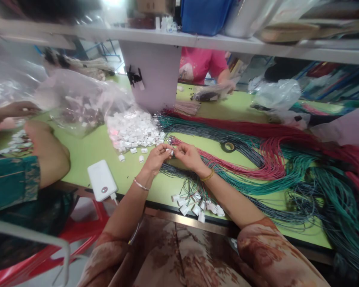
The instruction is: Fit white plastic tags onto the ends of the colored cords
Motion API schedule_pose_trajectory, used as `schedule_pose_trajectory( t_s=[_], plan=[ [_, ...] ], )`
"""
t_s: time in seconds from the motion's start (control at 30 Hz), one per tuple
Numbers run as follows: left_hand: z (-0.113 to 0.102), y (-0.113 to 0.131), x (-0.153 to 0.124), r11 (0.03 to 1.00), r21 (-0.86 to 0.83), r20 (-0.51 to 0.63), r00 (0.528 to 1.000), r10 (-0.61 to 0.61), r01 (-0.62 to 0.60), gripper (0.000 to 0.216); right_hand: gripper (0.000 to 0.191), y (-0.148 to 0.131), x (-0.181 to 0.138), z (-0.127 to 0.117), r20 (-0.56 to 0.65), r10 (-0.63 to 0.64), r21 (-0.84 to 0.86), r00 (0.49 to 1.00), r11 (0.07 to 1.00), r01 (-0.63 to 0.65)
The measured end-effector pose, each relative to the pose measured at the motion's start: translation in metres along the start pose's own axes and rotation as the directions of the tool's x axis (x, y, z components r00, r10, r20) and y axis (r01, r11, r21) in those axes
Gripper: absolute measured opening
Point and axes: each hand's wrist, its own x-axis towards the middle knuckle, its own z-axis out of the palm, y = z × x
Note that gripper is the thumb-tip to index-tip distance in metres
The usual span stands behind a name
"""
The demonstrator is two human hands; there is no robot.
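My left hand point(156, 160) pinches a small white plastic connector housing point(169, 152) between thumb and fingertips. Close against it, my right hand point(190, 158) is closed on what looks like a thin dark wire; its end is mostly hidden by the fingers. Just beyond the hands, a clear bag spills a heap of white connector housings point(134, 129), with several loose ones in front. Red wires point(227, 165) and green wires point(257, 185) run off to the right from beside my right hand. Below it lies a cluster of wired white connectors point(197, 206) at the table edge.
A white power bank point(102, 180) with a cable lies left on the green table point(77, 153). A black tape roll point(227, 147) sits among the wires. A co-worker's arm point(44, 151) is at left; a person in pink point(199, 63) sits opposite. A shelf point(197, 39) crosses overhead.
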Motion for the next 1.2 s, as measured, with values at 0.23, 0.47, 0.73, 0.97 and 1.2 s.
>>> schedule_pose_trajectory(
  t_s=[0.23, 0.47, 0.73, 0.97, 1.2],
  plan=[
    [0.002, -0.004, 0.001, 0.999, 0.001, -0.032, 0.999, -0.036, 0.036, 0.027, 0.022, 0.000, -0.011, 0.001, 0.051, -0.086, -0.123, 0.995, 0.988, 0.092],
    [0.003, -0.007, 0.001, 0.992, 0.082, -0.024, 0.996, -0.090, 0.092, 0.022, 0.028, 0.018, 0.012, -0.021, 0.179, -0.058, -0.122, 0.982, 0.989, 0.081],
    [-0.004, -0.006, 0.005, 0.992, 0.076, -0.073, 0.993, -0.091, 0.096, 0.022, 0.015, 0.052, 0.051, -0.039, 0.041, 0.055, -0.493, 0.998, 0.869, -0.027],
    [-0.003, -0.006, 0.005, 0.994, 0.059, -0.078, 0.993, -0.088, 0.093, 0.021, 0.011, 0.051, 0.048, -0.043, -0.010, -0.063, -0.541, 0.998, 0.840, 0.048],
    [-0.003, -0.004, 0.004, 0.995, -0.016, -0.078, 0.992, -0.095, 0.094, 0.021, 0.015, 0.009, 0.053, -0.023, 0.079, -0.167, -0.278, 0.983, 0.943, 0.183]
  ],
)
